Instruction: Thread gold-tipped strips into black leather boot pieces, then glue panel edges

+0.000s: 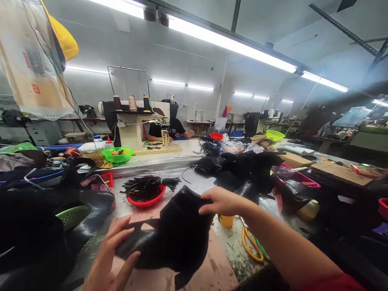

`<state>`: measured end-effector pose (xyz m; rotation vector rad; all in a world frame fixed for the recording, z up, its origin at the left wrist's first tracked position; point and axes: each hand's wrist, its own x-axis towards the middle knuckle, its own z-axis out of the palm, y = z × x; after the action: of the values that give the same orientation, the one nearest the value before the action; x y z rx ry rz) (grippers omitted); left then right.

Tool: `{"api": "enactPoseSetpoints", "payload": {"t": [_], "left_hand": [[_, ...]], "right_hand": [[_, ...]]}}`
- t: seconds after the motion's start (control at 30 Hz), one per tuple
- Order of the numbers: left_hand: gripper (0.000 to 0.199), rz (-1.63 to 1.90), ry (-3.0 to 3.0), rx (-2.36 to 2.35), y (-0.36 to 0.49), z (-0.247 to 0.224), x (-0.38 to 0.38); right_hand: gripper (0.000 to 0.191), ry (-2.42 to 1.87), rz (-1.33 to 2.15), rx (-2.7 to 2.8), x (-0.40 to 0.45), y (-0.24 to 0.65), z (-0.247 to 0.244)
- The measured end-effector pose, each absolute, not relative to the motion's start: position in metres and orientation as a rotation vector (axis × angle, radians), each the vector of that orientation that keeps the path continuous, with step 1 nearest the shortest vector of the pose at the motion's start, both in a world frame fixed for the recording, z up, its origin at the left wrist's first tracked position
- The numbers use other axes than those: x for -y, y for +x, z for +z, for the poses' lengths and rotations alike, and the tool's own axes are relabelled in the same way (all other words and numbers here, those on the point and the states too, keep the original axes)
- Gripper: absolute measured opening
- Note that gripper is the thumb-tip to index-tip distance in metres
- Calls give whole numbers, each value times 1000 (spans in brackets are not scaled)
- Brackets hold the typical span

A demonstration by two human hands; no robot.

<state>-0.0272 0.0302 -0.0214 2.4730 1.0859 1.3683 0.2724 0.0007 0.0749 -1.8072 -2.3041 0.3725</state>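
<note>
A black leather boot upper (pixel 184 230) stands over a pinkish board (pixel 221 262) on the bench in front of me. My right hand (pixel 226 202) pinches its top edge between thumb and fingers. At the upper's smooth left end is my left hand (pixel 113 254), thumb and fingers spread around it; whether they press on it I cannot tell. Just behind, a red bowl (pixel 148 201) holds a bundle of black strips (pixel 151 186). Under my right forearm lie orange-handled scissors (pixel 251 246), and a yellow cup (pixel 226 220) is partly hidden by my right hand.
Black leather pieces pile up at left (pixel 27 226) and at back right (pixel 251 165). Across the bench stands a sewing machine (pixel 130 125) with thread spools, beside a green basket (pixel 118 154). A person (pixel 172 129) sits behind it. A plastic bag (pixel 33 68) hangs at upper left.
</note>
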Motion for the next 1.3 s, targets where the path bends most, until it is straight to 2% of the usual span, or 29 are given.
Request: {"api": "enactPoseSetpoints", "payload": {"t": [0.07,0.17,0.23,0.33,0.37,0.43,0.57,0.67,0.73,0.8,0.9,1.03,1.23,1.3], "left_hand": [[34,1380,2672,-1079,-22,-17,-28],[45,1294,3086,-711,1,-4,-19],[45,1203,3156,-397,18,3,-14],[55,1047,2985,-575,26,9,-12],[57,982,2917,-669,24,10,-11],[52,901,2804,-784,18,12,-7],[33,897,2678,-830,15,27,5],[19,648,2735,-887,25,41,13],[6,450,2813,-941,31,44,16],[15,388,2880,-969,33,42,16],[19,451,2946,-916,31,38,15],[21,632,3007,-796,27,42,15],[27,944,2938,-757,26,59,21],[25,1001,2914,-776,26,61,22]], "right_hand": [[25,-1747,289,2449,-8,264,75],[19,-1490,122,2715,-3,230,61],[12,-1351,120,2760,7,212,50],[6,-1347,128,2533,19,214,40],[18,-1368,105,2387,21,220,36],[38,-1413,134,2105,25,232,27],[21,-1402,501,2015,35,228,-2],[28,-1330,489,1897,45,206,-13],[26,-1319,491,1856,49,196,-10],[21,-1351,561,1868,50,193,-3],[24,-1395,642,1897,50,195,5],[20,-1323,557,1873,53,193,5],[15,-1134,-41,1879,59,181,-3],[15,-1121,-100,1906,61,183,-1]]}}
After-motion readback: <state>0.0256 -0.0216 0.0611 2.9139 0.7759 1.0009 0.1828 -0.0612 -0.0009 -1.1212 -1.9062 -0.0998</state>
